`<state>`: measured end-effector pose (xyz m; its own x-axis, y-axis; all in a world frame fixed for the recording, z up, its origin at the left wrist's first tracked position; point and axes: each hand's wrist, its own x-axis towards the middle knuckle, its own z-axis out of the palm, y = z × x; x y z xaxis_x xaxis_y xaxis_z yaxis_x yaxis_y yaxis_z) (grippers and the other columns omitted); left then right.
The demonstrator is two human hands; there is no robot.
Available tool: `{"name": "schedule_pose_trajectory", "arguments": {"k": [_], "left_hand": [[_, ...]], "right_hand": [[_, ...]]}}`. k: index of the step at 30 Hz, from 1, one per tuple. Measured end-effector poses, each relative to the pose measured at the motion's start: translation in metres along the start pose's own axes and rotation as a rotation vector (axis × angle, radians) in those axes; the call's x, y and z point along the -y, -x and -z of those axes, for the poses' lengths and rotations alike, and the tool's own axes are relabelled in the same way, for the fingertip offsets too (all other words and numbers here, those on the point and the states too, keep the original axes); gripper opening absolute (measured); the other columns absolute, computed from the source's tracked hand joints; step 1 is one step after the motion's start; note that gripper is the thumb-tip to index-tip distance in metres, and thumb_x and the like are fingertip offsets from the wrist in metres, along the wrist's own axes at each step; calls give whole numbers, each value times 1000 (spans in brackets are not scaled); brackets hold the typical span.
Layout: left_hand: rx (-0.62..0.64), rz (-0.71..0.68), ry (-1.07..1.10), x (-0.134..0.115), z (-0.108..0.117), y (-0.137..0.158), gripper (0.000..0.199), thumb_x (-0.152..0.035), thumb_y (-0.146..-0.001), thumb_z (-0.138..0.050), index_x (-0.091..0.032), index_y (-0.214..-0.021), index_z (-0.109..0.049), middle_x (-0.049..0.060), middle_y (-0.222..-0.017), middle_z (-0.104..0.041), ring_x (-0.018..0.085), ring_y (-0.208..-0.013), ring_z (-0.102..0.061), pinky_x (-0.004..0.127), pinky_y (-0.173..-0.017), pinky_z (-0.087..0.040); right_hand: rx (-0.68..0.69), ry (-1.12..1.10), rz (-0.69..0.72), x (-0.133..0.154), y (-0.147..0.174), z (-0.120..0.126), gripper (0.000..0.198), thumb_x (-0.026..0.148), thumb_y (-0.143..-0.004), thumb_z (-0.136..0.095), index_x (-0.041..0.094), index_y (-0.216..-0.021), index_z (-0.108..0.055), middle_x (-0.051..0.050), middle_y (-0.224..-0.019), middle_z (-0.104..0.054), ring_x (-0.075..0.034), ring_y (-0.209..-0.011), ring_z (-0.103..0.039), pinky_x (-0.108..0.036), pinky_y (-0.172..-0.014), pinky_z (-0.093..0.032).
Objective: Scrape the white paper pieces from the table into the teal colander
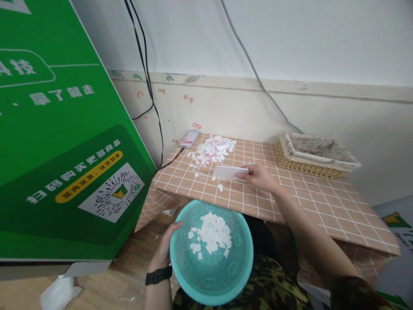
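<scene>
My left hand (168,242) grips the left rim of a teal plastic colander (211,290), its thumb over the edge. Inside the colander lies a heap of small torn white paper pieces (214,232). Out over the table, my right hand (258,175) pinches one end of a white flat rectangular slab (227,172); its exact kind is unclear. Beyond the slab spreads a pile of white and pinkish paper scraps (214,150). One loose scrap (220,187) rests on the cloth just in front of the slab.
A checked brown tablecloth (309,206) covers the table against the wall. At the right back stands a lined wicker basket (309,168). A blurred flat object (190,138) with a black cable lies at the back left. A green cabinet (64,129) rises on the left.
</scene>
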<state>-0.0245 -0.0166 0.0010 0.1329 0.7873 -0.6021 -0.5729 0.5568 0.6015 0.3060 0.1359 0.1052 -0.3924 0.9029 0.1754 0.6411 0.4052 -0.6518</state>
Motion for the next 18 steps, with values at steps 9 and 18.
{"name": "schedule_pose_trajectory", "arguments": {"k": [9,18], "left_hand": [[-7,7,4,1,1,-1,22,-33,-73,-66,-11,-75,-72,7,-68,-74,21,-63,-66,31,-64,-51],[5,-14,-10,1,1,-2,23,-32,-73,-66,-10,-78,-72,7,-68,-74,22,-65,-67,32,-65,-51]], "right_hand": [[-85,48,27,1,9,-4,36,46,-83,-54,17,-62,-56,2,-55,-47,-11,-52,-42,-25,-50,-29],[-121,109,21,1,7,-10,35,42,-84,-54,17,-61,-56,2,-52,-47,-10,-50,-41,-26,-50,-28]]}}
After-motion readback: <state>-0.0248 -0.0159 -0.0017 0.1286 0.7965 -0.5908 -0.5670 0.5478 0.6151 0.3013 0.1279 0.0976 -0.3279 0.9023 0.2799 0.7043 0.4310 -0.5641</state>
